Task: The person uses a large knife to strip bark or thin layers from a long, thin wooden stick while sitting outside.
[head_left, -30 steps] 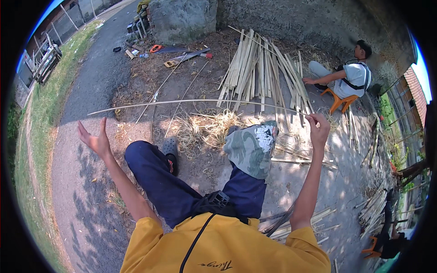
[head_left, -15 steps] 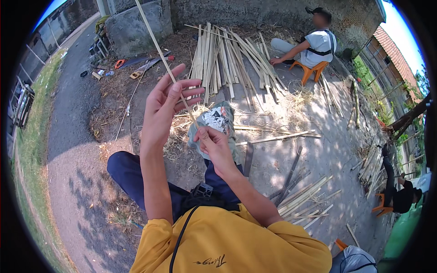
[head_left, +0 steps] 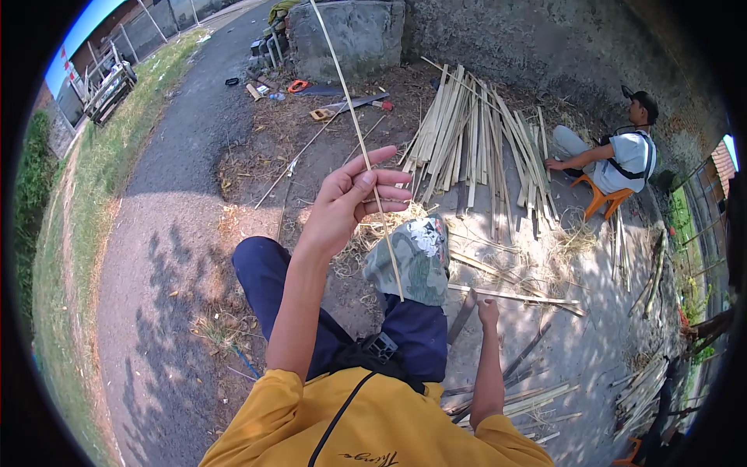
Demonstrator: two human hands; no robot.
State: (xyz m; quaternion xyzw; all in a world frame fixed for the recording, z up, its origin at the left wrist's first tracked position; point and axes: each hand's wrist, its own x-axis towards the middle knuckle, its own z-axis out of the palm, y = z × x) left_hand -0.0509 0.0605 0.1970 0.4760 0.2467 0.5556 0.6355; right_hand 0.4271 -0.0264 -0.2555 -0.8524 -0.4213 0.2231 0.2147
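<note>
Head view: the left hand (head_left: 350, 204) is pinching a thin bamboo strip (head_left: 359, 148) between thumb and loosely curled fingers, raised above the cloth-covered knee (head_left: 411, 261). The right hand (head_left: 488, 313), right of that knee, is apparently closing on a dark blade (head_left: 462, 316). Judged step: checking the strip; next calls for bringing strip to blade.

The person wears a mustard-yellow short-sleeved shirt (head_left: 373, 424) with small dark lettering near the lower hem and a thin black strap (head_left: 342, 416) running diagonally across the chest. Dark navy trousers (head_left: 268, 284) cover both legs. A black buckle (head_left: 379, 348) sits at the waist. Both forearms are bare.
</note>
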